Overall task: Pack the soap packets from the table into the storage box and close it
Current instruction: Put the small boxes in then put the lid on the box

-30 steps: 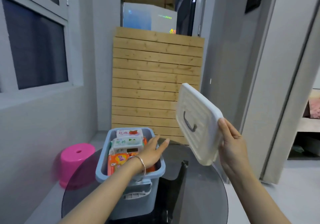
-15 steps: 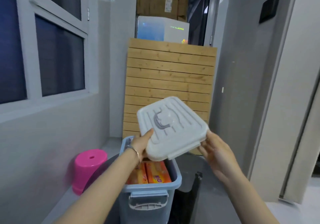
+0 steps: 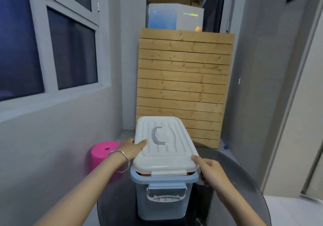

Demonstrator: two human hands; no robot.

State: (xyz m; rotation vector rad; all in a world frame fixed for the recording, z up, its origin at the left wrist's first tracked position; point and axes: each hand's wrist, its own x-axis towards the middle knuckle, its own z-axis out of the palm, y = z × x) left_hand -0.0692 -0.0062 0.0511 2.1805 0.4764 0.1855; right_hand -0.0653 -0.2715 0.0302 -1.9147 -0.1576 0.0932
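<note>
Storage box [image 3: 164, 196] sits on the dark glass surface [image 3: 232, 182], right in front of the person, and the big change is that the lid [image 3: 164, 148] isn't up in the air anymore. Half a second back it was held tilted above the open box, and now it's lying across the top. It's not seated though: at the near edge there's a gap between lid and blue rim, and you can see a sliver of orange in there, which I'd guess is the soap packets [image 3: 145, 174]. So packing looks done, closing is maybe halfway.

Left hand [image 3: 132, 148] is on the lid's left side, thumb laid flat on top and the other fingers hidden round the edge, so I can't tell how tight that grip is. Right hand [image 3: 209, 170] is at the near right corner, fingers curled against the lid's edge and the rim below it, thumb resting on the corner. Neither hand is pressing from the top middle yet.

My read: the lid needs pushing down all round, then the front latch [image 3: 167, 186] gets flipped up, since it's hanging down under the rim right now. If the packets are stacked too high they could keep the lid from dropping.

Around it: a wooden slat panel [image 3: 183, 86] leaning well behind the box, a window [image 3: 52, 51] off to the left, and a pink stool [image 3: 103, 154] on the floor left of the surface. None of that gets in the way.
</note>
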